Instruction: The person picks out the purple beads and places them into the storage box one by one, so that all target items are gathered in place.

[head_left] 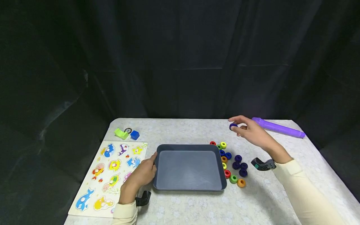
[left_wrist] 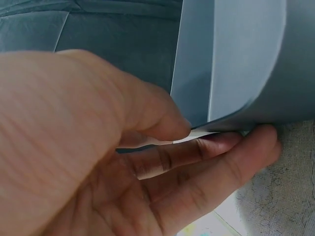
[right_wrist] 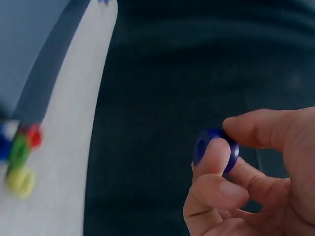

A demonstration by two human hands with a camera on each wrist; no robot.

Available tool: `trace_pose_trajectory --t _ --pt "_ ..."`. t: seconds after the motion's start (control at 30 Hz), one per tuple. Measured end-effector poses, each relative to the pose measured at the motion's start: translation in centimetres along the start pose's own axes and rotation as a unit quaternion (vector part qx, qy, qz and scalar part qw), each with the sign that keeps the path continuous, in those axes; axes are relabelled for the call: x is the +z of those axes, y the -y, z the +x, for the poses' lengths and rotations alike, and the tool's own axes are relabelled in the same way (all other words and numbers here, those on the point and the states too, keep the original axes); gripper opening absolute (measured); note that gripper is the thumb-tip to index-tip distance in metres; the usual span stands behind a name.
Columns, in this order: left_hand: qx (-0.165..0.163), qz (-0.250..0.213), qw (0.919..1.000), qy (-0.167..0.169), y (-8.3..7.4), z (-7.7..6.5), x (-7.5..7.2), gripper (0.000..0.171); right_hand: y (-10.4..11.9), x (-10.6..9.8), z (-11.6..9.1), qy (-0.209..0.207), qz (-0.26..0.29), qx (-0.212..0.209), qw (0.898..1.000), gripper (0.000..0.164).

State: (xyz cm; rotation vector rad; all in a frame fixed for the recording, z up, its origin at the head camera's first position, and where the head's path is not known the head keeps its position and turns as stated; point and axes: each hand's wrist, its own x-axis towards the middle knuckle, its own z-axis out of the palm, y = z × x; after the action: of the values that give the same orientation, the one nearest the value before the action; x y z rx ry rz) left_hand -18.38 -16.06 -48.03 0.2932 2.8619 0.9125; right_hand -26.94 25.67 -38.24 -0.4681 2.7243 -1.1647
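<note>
Laid flat on the table (head_left: 180, 206), with long axis running left to right: a grey tray (head_left: 188, 170). Cut off by the head view's lower border: both sleeves (head_left: 309, 193). Gripping the tray's left edge between thumb and fingers: left hand (head_left: 143, 173). Raised beyond the tray's right end, with fingers pointing left: right hand (head_left: 250, 129). Blurred in the right wrist view: loose rings (right_wrist: 20, 183). Pinched in right fingertips, hole facing left, partly covered: a dark blue ring (right_wrist: 212, 134).
</note>
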Motion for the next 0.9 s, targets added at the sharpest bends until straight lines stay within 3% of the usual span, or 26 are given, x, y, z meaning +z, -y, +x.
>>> trace_pose_trajectory --t 0.1,0.23,0.43,0.53,0.73,0.9 --pt "0.007 0.002 1.0000 -0.002 -0.3 0.2 0.2 0.058 2.7 2.0 2.1 0.019 -0.013 -0.048 0.999 0.033" --pt "0.017 0.001 0.9999 -0.002 -0.7 0.6 0.5 0.058 5.4 6.4 4.3 0.063 -0.014 -0.106 0.992 0.024" --pt "0.017 0.003 0.9998 0.005 -1.0 1.0 0.7 0.059 6.8 13.7 5.8 0.180 0.009 -0.118 0.977 0.031" --pt "0.023 0.009 0.9997 0.006 -1.0 1.1 0.7 0.059 6.7 16.3 6.2 0.211 -0.011 -0.118 0.970 0.031" --pt "0.032 0.007 0.9995 0.000 -1.0 0.9 0.7 0.059 6.4 19.4 7.0 0.202 -0.076 -0.147 0.965 0.026" --pt "0.041 0.012 0.9991 -0.009 -0.7 0.8 0.8 0.059 6.2 20.7 7.6 0.178 -0.086 -0.149 0.969 0.027"
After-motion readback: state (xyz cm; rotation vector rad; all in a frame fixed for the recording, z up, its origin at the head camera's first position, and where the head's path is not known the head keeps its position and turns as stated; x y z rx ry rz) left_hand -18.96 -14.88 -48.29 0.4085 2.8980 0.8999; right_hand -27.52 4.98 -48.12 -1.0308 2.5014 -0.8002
